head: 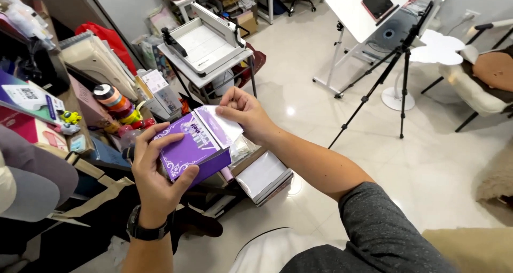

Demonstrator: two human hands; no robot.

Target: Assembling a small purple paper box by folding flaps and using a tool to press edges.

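Grey sleeve nearest us runs up to our right hand, pinching the white flap of the purple box. Our left hand grips that box from below, thumb along its near edge, held in the air above the cluttered floor beside the stacked tape rolls. We cannot see what the box holds. Tugged hard, we judge the flap could tear, or the box could tip and spill.
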